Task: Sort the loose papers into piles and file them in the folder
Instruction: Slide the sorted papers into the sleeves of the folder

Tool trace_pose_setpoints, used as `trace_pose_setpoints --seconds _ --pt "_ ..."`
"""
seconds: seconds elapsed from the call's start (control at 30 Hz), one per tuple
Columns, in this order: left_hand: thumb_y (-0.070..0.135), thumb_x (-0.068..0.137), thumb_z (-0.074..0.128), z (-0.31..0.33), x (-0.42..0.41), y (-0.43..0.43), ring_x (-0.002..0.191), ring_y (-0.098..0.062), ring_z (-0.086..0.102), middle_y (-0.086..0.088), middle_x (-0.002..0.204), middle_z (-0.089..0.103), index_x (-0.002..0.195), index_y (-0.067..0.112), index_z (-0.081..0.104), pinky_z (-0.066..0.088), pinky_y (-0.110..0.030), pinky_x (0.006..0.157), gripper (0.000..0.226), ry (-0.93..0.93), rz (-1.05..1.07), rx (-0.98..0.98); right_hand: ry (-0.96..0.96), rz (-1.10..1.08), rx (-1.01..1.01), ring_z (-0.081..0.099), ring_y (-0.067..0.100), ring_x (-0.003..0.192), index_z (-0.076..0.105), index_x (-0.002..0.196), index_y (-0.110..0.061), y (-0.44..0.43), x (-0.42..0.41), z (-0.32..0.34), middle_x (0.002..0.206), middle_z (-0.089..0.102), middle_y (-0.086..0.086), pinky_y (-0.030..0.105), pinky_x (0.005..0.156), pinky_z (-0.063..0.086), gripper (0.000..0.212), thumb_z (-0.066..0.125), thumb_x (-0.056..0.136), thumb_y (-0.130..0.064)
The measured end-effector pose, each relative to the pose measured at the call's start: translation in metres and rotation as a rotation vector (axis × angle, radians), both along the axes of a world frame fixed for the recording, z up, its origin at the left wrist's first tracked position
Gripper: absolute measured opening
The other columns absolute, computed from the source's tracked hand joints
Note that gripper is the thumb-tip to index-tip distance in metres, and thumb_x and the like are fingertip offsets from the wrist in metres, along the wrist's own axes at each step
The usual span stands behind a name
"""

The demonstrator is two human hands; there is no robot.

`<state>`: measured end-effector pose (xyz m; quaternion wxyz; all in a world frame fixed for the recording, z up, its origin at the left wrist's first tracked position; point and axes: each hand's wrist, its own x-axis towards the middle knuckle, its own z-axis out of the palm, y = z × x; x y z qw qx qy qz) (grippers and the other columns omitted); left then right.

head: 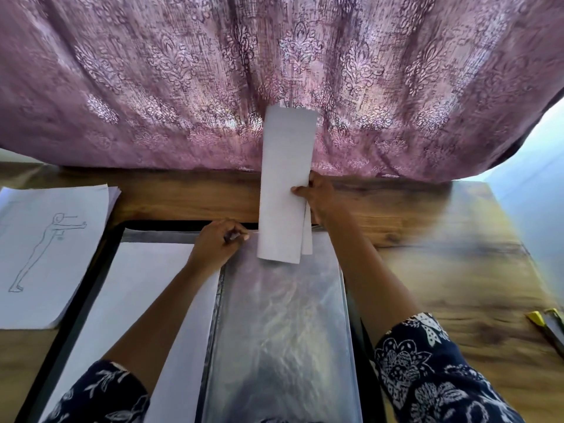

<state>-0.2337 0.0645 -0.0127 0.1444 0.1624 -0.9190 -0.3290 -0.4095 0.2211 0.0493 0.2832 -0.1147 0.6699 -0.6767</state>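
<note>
An open black folder (91, 288) lies before me on the wooden table. Its left page holds a white sheet (137, 300); its right page is a clear plastic sleeve (283, 325). My right hand (317, 196) grips a curved bundle of white papers (287, 184), held upright with its lower end at the sleeve's top edge. My left hand (218, 244) pinches the top edge of the sleeve just left of the bundle. A pile of papers (48, 254) with a pencil figure drawing on top lies at the far left.
A mauve patterned curtain (274, 80) hangs across the back, its hem on the table (442, 239). A yellow and dark object (546, 325) lies at the right edge. Bare wood shows to the right of the folder.
</note>
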Motion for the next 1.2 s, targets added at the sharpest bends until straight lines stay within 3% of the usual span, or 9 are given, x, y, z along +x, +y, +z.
trace_pose_setpoints --seconds 0.13,0.3,0.47,0.6,0.7,0.8,0.97,1.1,1.2 --pt "0.023 0.089 0.067 0.001 -0.012 0.001 0.076 -0.003 0.059 0.016 0.078 0.064 0.080 0.028 0.063 0.042 -0.017 0.066 0.011 -0.085 -0.033 0.108 0.090 0.040 0.225 0.058 0.032 0.113 0.052 0.126 0.005 0.005 -0.002 -0.004 0.126 0.059 0.016 0.040 0.096 0.048 0.040 0.059 0.088 0.004" --pt "0.032 0.090 0.066 0.006 -0.025 0.004 0.082 0.004 0.063 0.013 0.089 0.069 0.093 0.030 0.066 0.046 -0.020 0.077 0.004 -0.053 -0.059 0.306 0.331 0.124 0.504 0.062 0.026 0.101 0.058 0.123 -0.004 0.011 0.002 -0.009 0.114 0.064 0.009 0.038 0.091 0.050 0.038 0.064 0.087 -0.014" --pt "0.053 0.092 0.051 0.033 -0.055 0.029 0.093 -0.002 0.062 0.014 0.103 0.066 0.108 0.029 0.067 0.047 -0.022 0.085 0.034 -0.118 -0.055 0.603 0.509 0.231 0.714 0.057 0.026 0.071 0.053 0.067 -0.010 0.004 0.000 -0.003 0.074 0.059 0.015 0.033 0.070 0.041 0.047 0.053 0.093 -0.050" --pt "0.043 0.079 0.073 0.030 -0.069 0.013 0.115 -0.021 0.060 -0.004 0.124 0.064 0.126 0.014 0.061 0.044 -0.036 0.101 0.056 -0.163 0.034 0.603 0.536 0.221 0.697 0.057 0.018 0.089 0.066 0.097 -0.013 0.021 -0.011 -0.005 0.094 0.060 0.001 0.030 0.082 0.047 0.011 0.060 0.088 -0.015" --pt "0.024 0.084 0.074 0.018 -0.062 -0.004 0.119 -0.027 0.058 -0.008 0.130 0.061 0.131 0.011 0.056 0.044 -0.042 0.104 0.052 -0.252 0.023 0.519 0.358 0.193 0.593 0.060 0.027 0.099 0.064 0.099 -0.018 0.036 -0.018 -0.014 0.107 0.062 0.010 0.044 0.093 0.050 0.030 0.056 0.081 0.004" --pt "0.048 0.075 0.077 0.013 -0.049 -0.011 0.118 -0.022 0.057 0.002 0.133 0.059 0.138 0.022 0.048 0.046 -0.042 0.099 0.074 -0.263 0.008 0.333 0.196 0.143 0.424 0.059 0.038 0.107 0.062 0.085 -0.020 0.048 -0.020 -0.024 0.114 0.061 0.020 0.053 0.091 0.051 0.039 0.051 0.079 0.017" --pt "0.052 0.076 0.075 0.005 -0.035 -0.025 0.116 -0.029 0.057 -0.007 0.135 0.056 0.141 0.020 0.041 0.047 -0.044 0.092 0.080 -0.214 0.111 0.030 0.108 0.167 0.421 0.058 0.032 0.094 0.059 0.084 -0.015 0.054 -0.021 -0.033 0.114 0.059 0.021 0.029 0.058 0.054 0.037 0.048 0.081 0.020" --pt "0.030 0.096 0.057 0.010 -0.021 -0.022 0.111 -0.037 0.060 -0.014 0.127 0.061 0.132 0.010 0.056 0.046 -0.041 0.090 0.042 0.016 0.236 -0.145 0.501 0.096 0.859 0.052 0.029 0.114 0.057 0.118 -0.014 0.045 -0.005 -0.009 0.132 0.052 0.014 0.035 0.096 0.043 0.028 0.051 0.091 -0.009" --pt "0.021 0.095 0.052 0.023 -0.004 -0.009 0.096 -0.029 0.064 -0.014 0.113 0.068 0.121 0.005 0.064 0.046 -0.031 0.081 0.033 0.344 0.221 -0.225 0.864 0.022 0.747 0.049 0.030 0.119 0.051 0.130 -0.012 0.039 0.052 0.024 0.133 0.051 0.012 0.037 0.097 0.040 0.035 0.049 0.095 -0.013"
